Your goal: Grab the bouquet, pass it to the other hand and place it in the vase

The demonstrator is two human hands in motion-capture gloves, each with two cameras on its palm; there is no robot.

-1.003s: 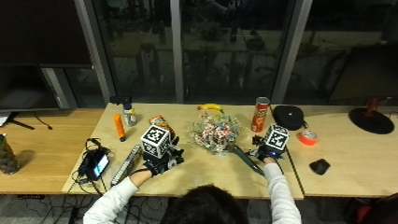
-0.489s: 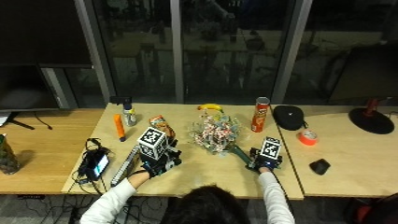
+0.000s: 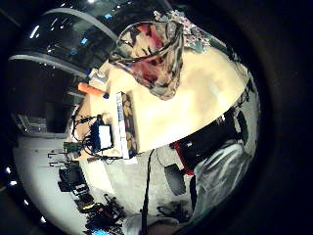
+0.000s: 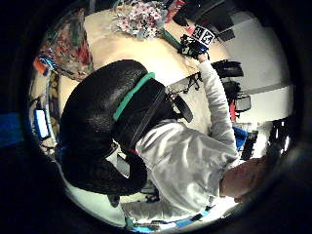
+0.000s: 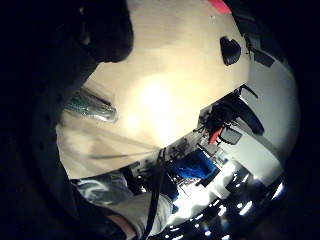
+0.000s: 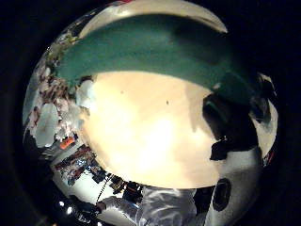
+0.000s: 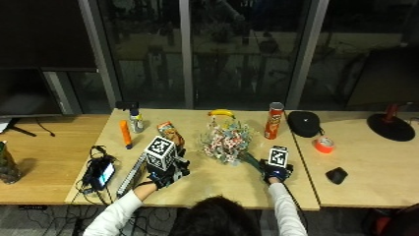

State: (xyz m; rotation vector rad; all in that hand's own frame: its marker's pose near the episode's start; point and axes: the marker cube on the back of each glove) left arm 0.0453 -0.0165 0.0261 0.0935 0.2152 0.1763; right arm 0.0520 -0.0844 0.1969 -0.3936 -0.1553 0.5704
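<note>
My left hand point(image 7: 164, 172) hovers over the table point(image 7: 209, 189), its fingers point(image 4: 105, 129) curled and holding nothing, beside the patterned vase point(image 7: 170, 133). The bouquet point(image 7: 225, 142) lies on the table at centre. My right hand point(image 7: 276, 170) sits over its green stem point(image 6: 155, 47); I cannot tell whether those fingers have closed.

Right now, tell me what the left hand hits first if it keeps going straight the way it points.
Probably the vase: the left hand points up the table toward it, and the vase looms nearest in its palm view, though depth is unclear.
</note>
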